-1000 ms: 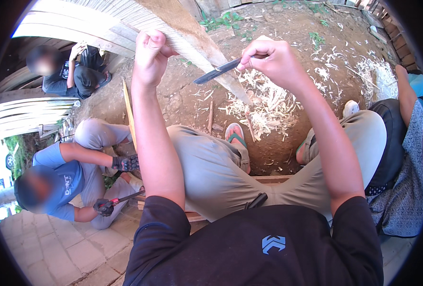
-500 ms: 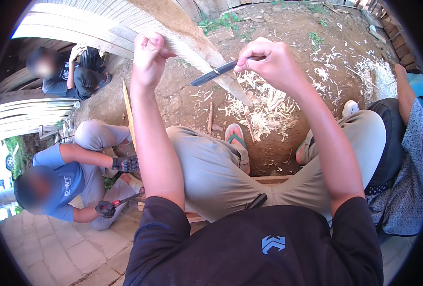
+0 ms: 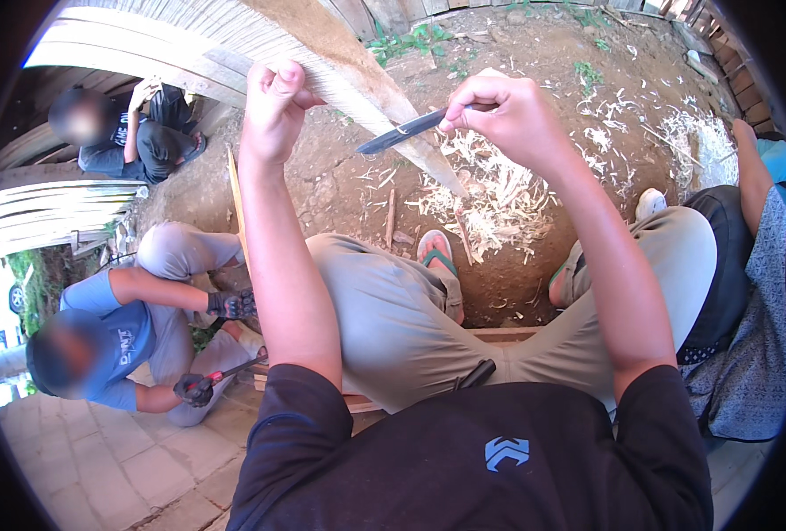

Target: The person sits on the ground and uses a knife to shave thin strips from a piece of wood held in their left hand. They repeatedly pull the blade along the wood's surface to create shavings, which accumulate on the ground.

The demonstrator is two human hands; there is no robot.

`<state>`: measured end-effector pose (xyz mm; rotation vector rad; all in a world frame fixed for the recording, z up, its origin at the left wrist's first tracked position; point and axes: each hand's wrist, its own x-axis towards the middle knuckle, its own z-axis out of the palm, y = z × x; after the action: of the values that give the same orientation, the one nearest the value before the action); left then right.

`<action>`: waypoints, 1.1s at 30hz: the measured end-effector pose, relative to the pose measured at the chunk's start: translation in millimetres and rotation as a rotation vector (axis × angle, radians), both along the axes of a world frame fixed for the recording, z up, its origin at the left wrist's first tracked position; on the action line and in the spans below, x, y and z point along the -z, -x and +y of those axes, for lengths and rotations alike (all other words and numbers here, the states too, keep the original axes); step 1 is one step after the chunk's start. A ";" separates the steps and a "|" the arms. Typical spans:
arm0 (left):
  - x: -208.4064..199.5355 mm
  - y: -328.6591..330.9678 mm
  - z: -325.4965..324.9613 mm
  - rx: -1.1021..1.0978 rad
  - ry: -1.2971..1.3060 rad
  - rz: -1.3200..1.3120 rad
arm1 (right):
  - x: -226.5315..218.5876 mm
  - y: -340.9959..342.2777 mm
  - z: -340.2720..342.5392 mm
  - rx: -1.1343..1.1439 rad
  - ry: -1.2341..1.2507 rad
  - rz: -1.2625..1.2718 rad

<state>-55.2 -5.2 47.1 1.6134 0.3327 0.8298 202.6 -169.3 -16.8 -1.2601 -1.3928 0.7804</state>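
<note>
A dark-bladed knife (image 3: 400, 133) points left from my right hand (image 3: 504, 111), whose fingers are closed around its near end. A small pale sliver (image 3: 402, 130) rests against the blade. To the left, my left hand (image 3: 273, 106) is raised with its fingers curled closed. What it holds, if anything, is hidden or too thin to make out. Behind both hands a long pale wooden board (image 3: 358, 66) slants down to a tapered end near the ground.
Wood shavings (image 3: 499, 208) lie heaped on the dirt before my sandalled foot (image 3: 437, 252). At left a gloved co-worker (image 3: 136, 327) holds a red-handled tool (image 3: 220, 375); another person (image 3: 136, 133) sits farther back. Someone in patterned cloth (image 3: 751, 354) sits close on my right.
My right hand and the knife have shifted slightly to the right, away from my left hand. The left hand stays nearly in place.
</note>
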 end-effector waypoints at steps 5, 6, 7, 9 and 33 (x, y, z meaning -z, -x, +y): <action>-1.1 -7.1 -1.4 -0.010 0.028 -0.029 | 3.9 14.3 1.9 -0.013 -0.053 0.021; -0.2 -8.0 -1.6 -0.014 0.021 -0.032 | 4.0 12.0 2.5 -0.013 -0.054 -0.005; -0.8 -7.4 -2.0 -0.019 0.012 -0.035 | 3.7 9.9 3.5 -0.014 -0.058 -0.031; 4.1 3.1 8.7 0.008 0.001 -0.037 | 2.4 1.0 3.7 -0.013 -0.008 0.007; 15.2 -58.6 -20.4 -0.693 -0.106 -0.498 | 7.4 75.5 -21.0 0.273 0.143 0.392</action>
<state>3.5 -25.5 31.9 1.3233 0.5015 1.7598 127.1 -190.3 -24.2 -1.2906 -0.8434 0.8905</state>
